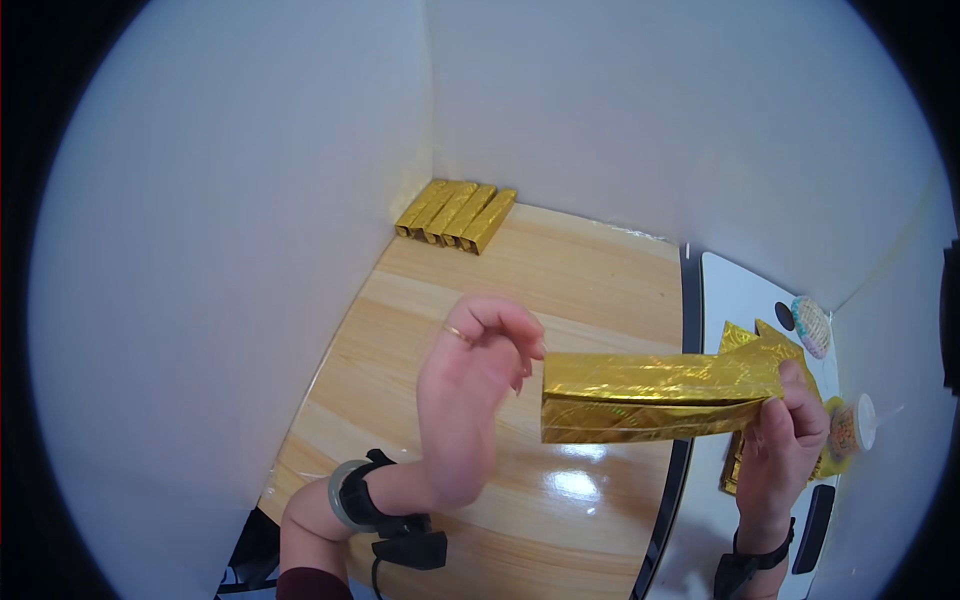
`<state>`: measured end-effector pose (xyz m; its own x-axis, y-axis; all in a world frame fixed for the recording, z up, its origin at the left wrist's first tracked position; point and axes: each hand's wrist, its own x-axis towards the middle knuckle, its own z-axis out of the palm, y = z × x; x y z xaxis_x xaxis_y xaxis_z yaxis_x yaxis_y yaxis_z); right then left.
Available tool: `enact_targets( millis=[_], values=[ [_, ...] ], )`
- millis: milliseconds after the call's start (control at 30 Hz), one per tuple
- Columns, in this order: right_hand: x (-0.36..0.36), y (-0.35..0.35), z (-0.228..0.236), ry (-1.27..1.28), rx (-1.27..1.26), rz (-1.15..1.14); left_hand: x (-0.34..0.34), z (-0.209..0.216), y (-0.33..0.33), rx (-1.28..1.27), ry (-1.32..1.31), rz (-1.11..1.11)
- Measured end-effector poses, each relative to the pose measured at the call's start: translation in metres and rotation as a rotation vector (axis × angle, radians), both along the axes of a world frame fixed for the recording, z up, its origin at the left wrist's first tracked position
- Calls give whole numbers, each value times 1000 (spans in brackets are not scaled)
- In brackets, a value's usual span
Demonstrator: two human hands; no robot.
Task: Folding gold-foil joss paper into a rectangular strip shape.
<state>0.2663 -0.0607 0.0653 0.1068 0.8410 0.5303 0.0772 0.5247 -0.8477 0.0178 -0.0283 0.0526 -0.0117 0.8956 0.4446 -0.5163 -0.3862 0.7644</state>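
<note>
A long gold foil paper box is held up level above the table, with a lengthwise gap along its near side. My right hand pinches its right end between thumb and fingers. Beside the box's left end is my left hand, fingers loosely curled and apart. One left fingertip comes up to the box's edge; whether it touches, I cannot tell. More gold foil pieces lie behind and under my right hand, partly hidden by it.
Several narrow gold boxes stand in a slanted row in the far corner of the wooden table. On the right, a white surface carries a round patterned pad and a cup. Pale walls enclose the back and left.
</note>
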Motion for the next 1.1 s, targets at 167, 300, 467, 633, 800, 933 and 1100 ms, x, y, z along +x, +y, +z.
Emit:
enact_targets(
  millis=[167,300,467,633,800,933,1100],
  values=[
    [-9,3,3,107,-16,-4,7,-9,-3,180,202,170],
    [-12,4,1,143,4,-70,8,-12,4,281,206,289],
    [-8,6,-5,65,9,28,11,-9,1,165,201,210],
    [-6,8,-5,120,-71,42,4,-3,5,178,236,197],
    [19,20,2,128,11,-244,-14,31,-6,-141,503,-206],
    [8,5,14,-287,107,78,-7,38,-5,-60,848,-424],
    [-17,1,22,-313,-180,577,-3,37,-8,-140,945,-570]
  ],
)
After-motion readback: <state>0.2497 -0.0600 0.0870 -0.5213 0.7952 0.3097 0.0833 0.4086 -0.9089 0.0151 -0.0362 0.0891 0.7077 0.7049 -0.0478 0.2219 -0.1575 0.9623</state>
